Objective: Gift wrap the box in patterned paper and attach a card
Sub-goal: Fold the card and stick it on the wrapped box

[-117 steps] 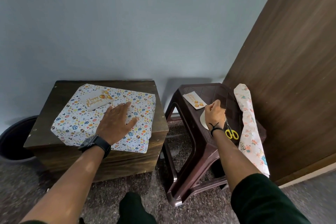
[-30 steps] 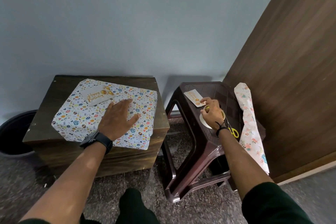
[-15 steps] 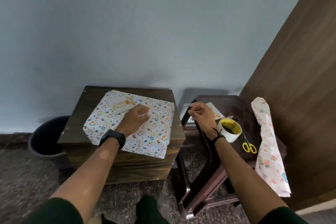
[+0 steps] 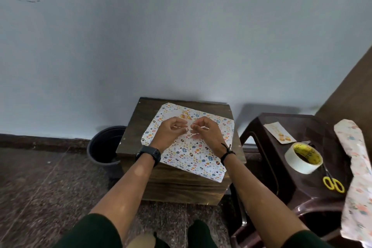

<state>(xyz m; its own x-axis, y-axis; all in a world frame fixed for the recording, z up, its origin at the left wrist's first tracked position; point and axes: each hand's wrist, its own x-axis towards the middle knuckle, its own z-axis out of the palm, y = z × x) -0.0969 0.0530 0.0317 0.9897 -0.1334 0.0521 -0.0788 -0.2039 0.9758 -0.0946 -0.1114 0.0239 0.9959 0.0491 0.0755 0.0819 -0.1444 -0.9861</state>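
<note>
Both hands, left hand (image 4: 170, 132) and right hand (image 4: 205, 132), pinch what is probably clear tape over the paper-wrapped flat box (image 4: 193, 153), just short of the white greeting card (image 4: 184, 115), which next needs pressing down.

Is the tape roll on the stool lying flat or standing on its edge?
Lying flat, slightly tilted. The tape roll rests on the stool with its yellow core opening facing up, beside the scissors.

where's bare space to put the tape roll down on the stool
On the stool, bare patches lie at the far corner behind the spare card and along the near left edge, in front of the tape roll. The right side is crowded: scissors and the floral paper roll.
</note>
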